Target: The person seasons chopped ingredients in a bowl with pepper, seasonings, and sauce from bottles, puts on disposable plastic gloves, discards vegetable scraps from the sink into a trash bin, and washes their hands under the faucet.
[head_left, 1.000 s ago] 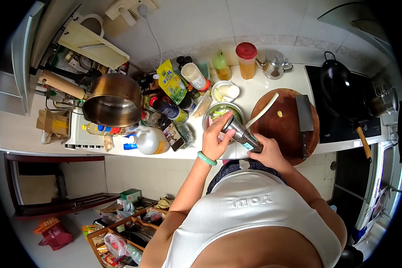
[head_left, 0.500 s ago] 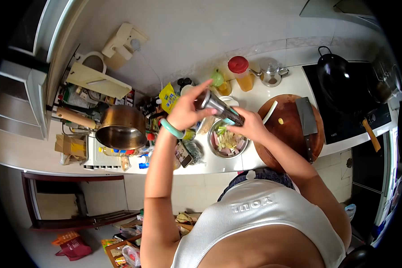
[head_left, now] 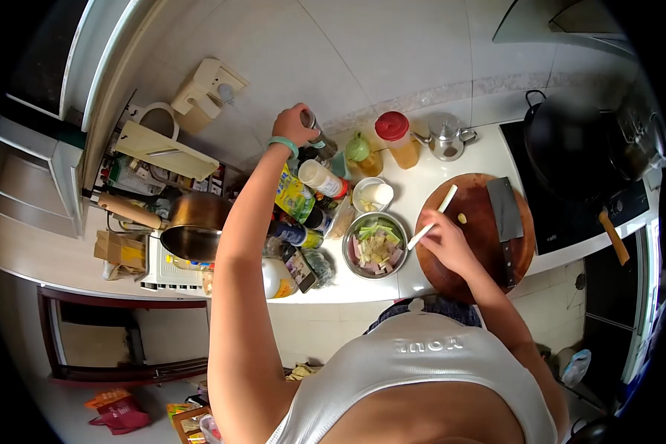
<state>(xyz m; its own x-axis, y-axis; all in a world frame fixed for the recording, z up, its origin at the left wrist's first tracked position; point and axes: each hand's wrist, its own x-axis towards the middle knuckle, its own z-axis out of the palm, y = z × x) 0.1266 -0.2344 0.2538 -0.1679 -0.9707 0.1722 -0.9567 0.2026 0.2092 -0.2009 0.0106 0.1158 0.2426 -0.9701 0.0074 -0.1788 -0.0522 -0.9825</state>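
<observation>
My left hand (head_left: 294, 124) is stretched to the back of the counter by the wall. Its fingers are closed around the metal top of a spice grinder (head_left: 321, 143) with dark contents, standing among bottles. Over the left edge of the round wooden chopping board (head_left: 470, 274), my right hand (head_left: 445, 240) grips a slim white spoon-like utensil (head_left: 443, 201); its exact kind is unclear. Just left of that hand is a steel bowl (head_left: 345, 259) holding chopped pink pieces, green onion and pale slices (head_left: 377, 250).
A cleaver (head_left: 505, 211) and a small yellow slice (head_left: 462, 218) lie on the board. Behind the bowl are a white cup (head_left: 362, 194), a red-lidded jug (head_left: 401, 144) and a glass teapot (head_left: 445, 139). A black wok (head_left: 570, 144) sits on the stove; a pot (head_left: 196, 222) is at left.
My left hand has carried the grinder from above the bowl back to the wall. My right hand has let go of the grinder and taken hold of the white utensil from the board.
</observation>
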